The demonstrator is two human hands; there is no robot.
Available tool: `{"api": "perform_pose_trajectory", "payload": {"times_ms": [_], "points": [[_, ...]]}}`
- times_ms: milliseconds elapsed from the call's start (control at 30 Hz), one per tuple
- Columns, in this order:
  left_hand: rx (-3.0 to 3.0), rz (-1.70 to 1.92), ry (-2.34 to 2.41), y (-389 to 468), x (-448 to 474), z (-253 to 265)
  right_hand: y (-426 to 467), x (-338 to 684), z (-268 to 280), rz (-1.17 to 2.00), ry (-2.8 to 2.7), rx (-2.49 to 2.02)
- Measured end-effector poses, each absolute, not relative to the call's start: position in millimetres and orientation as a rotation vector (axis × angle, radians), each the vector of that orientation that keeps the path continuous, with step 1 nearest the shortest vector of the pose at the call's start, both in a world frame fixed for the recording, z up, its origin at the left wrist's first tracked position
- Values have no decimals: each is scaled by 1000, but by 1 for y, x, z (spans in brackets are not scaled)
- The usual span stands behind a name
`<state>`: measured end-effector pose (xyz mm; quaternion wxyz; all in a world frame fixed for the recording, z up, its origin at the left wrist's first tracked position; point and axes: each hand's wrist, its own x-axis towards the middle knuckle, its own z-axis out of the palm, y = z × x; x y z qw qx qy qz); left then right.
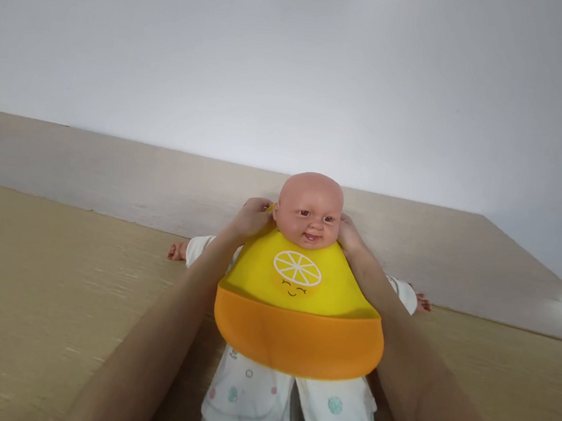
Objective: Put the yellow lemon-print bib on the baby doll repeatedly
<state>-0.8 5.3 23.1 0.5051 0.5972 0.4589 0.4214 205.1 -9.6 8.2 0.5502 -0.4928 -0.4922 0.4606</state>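
A baby doll (311, 197) lies on its back, head away from me, arms spread to the sides. Over its chest is a yellow silicone bib (255, 261) with a white citrus slice and a smiling face printed on it. An orange catch pocket (297, 339) runs along the bib's lower edge. Beside the doll's neck, my left hand (253, 217) is closed on one bib strap, a bit of yellow showing at the fingers. My right hand (349, 234) is closed at the strap on the other side; its fingertips are hidden behind the head.
Under the doll is a light wooden surface (53, 280). A paler board strip (114, 173) runs behind it, and a white wall (295, 71) rises beyond. White patterned trousers (246, 394) cover the doll's legs, between my forearms.
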Motion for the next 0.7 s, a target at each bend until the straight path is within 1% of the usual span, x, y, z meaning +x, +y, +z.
{"api": "perform_pose_trajectory", "payload": {"times_ms": [133,333,700], "points": [[1420,1125,1082,4,4,26,-2,210,14,1033,-1143,-1175],[1291,1286,1139,9,-1,29,3,217,24,803,-1250,-1273],[1330,1213,1098,7,0,24,1,216,24,831,-1290,-1350]]}}
